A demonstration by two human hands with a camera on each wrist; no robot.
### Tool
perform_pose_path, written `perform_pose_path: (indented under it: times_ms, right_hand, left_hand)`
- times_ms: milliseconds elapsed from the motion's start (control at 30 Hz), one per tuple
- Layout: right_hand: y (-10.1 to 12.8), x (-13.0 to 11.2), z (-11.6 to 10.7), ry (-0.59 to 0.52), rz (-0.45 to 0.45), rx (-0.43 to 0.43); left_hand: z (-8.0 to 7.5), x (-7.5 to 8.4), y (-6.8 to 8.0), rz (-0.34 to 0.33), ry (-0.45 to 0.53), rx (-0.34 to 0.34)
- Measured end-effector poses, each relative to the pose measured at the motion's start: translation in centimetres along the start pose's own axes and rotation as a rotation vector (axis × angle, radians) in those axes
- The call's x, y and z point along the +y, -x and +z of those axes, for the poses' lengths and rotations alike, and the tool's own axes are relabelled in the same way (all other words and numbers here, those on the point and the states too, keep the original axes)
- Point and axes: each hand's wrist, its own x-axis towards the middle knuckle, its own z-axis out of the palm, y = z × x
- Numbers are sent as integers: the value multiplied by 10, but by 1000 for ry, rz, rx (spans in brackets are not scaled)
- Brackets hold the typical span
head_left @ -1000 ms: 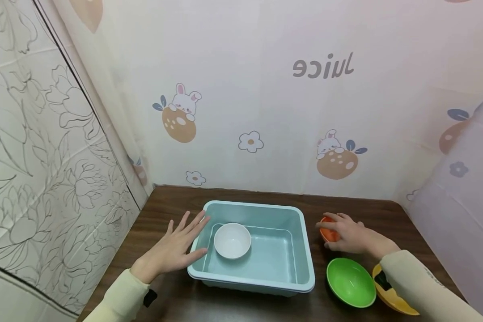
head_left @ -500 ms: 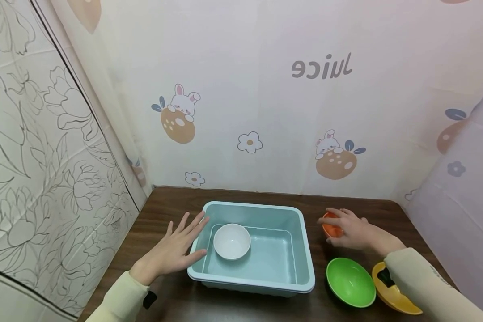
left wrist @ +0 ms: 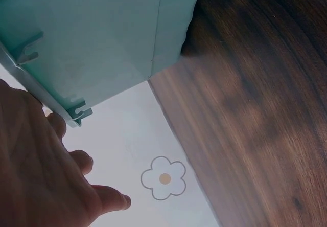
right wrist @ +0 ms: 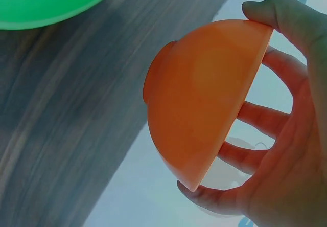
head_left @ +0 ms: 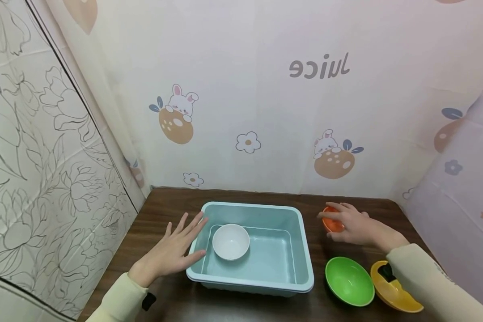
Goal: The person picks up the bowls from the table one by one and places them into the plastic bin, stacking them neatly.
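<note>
The left hand [head_left: 170,252] lies flat with fingers straight and spread, resting against the left wall of the teal tub [head_left: 302,250], holding nothing. A white bowl [head_left: 230,241] sits inside the tub. Right of it, the right hand [head_left: 352,226] grips an orange bowl [head_left: 331,223] by its rim, lifted off the table [head_left: 165,210]. A green bowl [head_left: 349,281] and a yellow bowl [head_left: 394,293] lie nearer.

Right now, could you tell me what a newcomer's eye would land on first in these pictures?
Probably the pale blue tub in the middle of the dark wooden table, with a white bowl inside at its left. Next, the right hand gripping an orange bowl lifted beside the tub, while the left hand rests flat against the tub's left rim. A green bowl and a yellow bowl sit nearer the person.
</note>
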Motion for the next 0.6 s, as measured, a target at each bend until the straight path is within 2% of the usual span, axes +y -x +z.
perform_pose_path:
  times_ms: [600]
  right_hand:
    - [-6,-12,-35,47,-40,18]
  left_hand:
    - [-2,0,-1,-10,3,-15]
